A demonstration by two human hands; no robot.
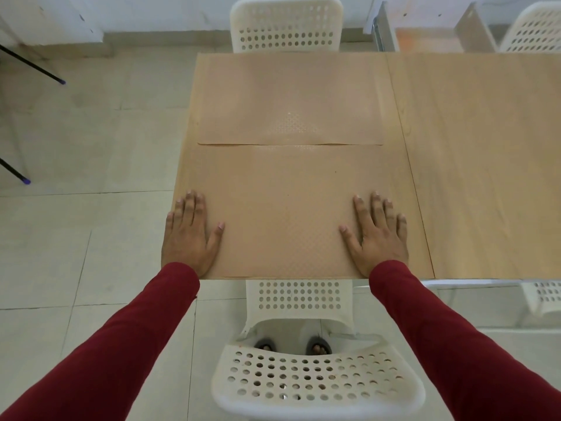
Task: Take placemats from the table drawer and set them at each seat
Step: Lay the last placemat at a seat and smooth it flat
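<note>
Two tan textured placemats lie on the light wooden table (473, 165). The near placemat (282, 208) sits at the front edge before the near white chair (315, 378). The far placemat (288, 98) lies by the far white chair (287, 24), and their edges meet mid-table. My left hand (189, 235) presses flat on the near mat's left edge, fingers straight. My right hand (376, 235) presses flat near its right edge. No drawer is in view.
A second table section joins on the right, with white chairs at the far right (534, 28) and near right (543, 299). Black tripod legs (33, 65) with blue tips stand on the tiled floor at left. A white wall runs behind.
</note>
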